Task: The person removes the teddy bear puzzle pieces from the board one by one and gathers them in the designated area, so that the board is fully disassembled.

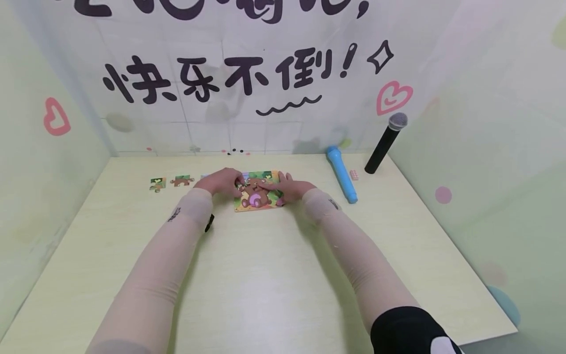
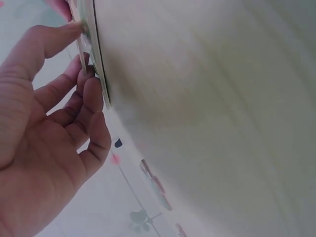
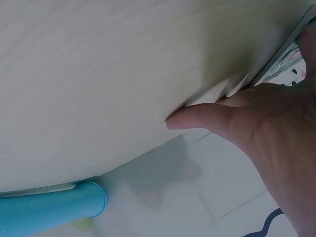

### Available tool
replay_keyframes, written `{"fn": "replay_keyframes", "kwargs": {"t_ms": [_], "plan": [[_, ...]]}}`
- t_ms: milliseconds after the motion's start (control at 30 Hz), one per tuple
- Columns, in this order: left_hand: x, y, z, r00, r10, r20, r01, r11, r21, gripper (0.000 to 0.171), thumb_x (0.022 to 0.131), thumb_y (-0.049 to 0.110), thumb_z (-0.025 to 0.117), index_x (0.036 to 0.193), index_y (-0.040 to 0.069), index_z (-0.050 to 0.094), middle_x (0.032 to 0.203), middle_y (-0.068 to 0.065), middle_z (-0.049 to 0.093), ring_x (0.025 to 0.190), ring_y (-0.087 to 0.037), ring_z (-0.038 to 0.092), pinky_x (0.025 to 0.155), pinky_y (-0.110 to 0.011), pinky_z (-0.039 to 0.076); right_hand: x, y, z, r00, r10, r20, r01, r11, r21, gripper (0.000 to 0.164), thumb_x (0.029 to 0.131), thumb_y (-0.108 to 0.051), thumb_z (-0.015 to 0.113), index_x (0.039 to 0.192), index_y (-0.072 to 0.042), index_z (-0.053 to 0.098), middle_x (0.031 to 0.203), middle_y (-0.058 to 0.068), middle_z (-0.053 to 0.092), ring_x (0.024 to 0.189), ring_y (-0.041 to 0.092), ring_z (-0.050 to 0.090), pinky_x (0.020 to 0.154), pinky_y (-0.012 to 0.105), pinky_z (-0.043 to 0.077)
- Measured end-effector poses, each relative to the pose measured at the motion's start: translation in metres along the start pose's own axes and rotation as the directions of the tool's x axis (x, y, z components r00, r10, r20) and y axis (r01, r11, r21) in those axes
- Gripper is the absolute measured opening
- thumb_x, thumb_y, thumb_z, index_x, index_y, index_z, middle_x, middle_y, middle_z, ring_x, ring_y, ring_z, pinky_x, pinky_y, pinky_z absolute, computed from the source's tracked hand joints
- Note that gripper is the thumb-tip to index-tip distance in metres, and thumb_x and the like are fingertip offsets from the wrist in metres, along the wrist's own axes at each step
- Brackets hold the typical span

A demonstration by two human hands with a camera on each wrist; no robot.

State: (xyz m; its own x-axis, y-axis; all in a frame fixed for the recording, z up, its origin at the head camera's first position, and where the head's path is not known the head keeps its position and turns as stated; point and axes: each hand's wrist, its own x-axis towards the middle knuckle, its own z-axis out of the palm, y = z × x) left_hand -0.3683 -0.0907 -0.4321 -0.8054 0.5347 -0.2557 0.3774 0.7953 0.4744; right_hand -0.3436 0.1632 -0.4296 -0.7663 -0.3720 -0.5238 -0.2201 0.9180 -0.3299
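Observation:
A jigsaw puzzle [image 1: 255, 200] with a brown bear picture lies flat near the back of the table. From its left side my left hand [image 1: 221, 182] reaches over it. In the left wrist view, thumb and forefinger pinch a thin puzzle piece [image 2: 82, 53], slightly tilted against the puzzle's edge; its picture cannot be made out. My right hand [image 1: 293, 189] rests at the puzzle's right edge, thumb over the picture and fingers stretched out, some touching the table in the right wrist view. Two loose puzzle pieces [image 1: 157, 184] lie left of my left hand.
To the right lies a blue toy microphone [image 1: 342, 176], with a small pink block [image 1: 353, 175] beside it. A black microphone [image 1: 383, 147] stands near the back right corner. Printed walls [image 1: 247, 128] border the table [image 1: 247, 275] at the back and sides.

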Motion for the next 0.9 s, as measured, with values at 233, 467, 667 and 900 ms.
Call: {"fn": "replay_keyframes", "kwargs": {"t_ms": [233,467,667,900], "plan": [[0.0029,-0.0055,-0.0001,0.999,0.035,-0.029,-0.035,0.999,-0.018,0.04,0.083,0.016,0.079,0.12,0.004,0.067,0.113,-0.011,0.066,0.102,-0.026,0.06,0.095,-0.045,0.05,0.001,0.0031,0.0008,1.0,-0.005,-0.007,0.005,1.0,-0.002,0.078,0.099,-0.029,0.063,0.156,-0.056,0.016,0.167,0.012,-0.02,0.151,0.035,-0.022,0.114,0.074,0.001],[0.003,-0.0049,-0.0023,1.0,0.022,-0.021,-0.023,0.999,-0.043,0.041,0.083,0.015,0.08,0.12,0.003,0.068,0.114,-0.012,0.066,0.105,-0.027,0.061,0.098,-0.045,0.049,0.0021,0.0027,0.0009,1.0,0.002,-0.003,-0.002,1.0,-0.005,0.078,0.1,-0.027,0.063,0.156,-0.056,0.016,0.167,0.013,-0.02,0.151,0.035,-0.022,0.114,0.073,0.003],[0.0018,-0.0054,-0.0023,1.0,0.01,-0.014,-0.011,0.998,-0.058,0.039,0.083,0.014,0.079,0.119,0.004,0.067,0.115,-0.012,0.065,0.105,-0.027,0.059,0.098,-0.044,0.049,0.0059,0.0028,0.0021,1.0,0.02,0.007,-0.019,1.0,-0.01,0.079,0.1,-0.026,0.062,0.154,-0.059,0.014,0.167,0.011,-0.021,0.151,0.034,-0.022,0.114,0.074,0.002],[0.0014,-0.0029,-0.0037,1.0,0.029,-0.006,-0.029,0.997,-0.067,0.039,0.084,0.012,0.079,0.118,0.003,0.064,0.114,-0.013,0.062,0.103,-0.027,0.057,0.096,-0.044,0.048,0.0041,0.0012,0.0012,1.0,0.018,0.017,-0.019,1.0,0.007,0.08,0.101,-0.022,0.062,0.155,-0.059,0.014,0.167,0.012,-0.022,0.151,0.035,-0.024,0.114,0.074,0.0]]}}
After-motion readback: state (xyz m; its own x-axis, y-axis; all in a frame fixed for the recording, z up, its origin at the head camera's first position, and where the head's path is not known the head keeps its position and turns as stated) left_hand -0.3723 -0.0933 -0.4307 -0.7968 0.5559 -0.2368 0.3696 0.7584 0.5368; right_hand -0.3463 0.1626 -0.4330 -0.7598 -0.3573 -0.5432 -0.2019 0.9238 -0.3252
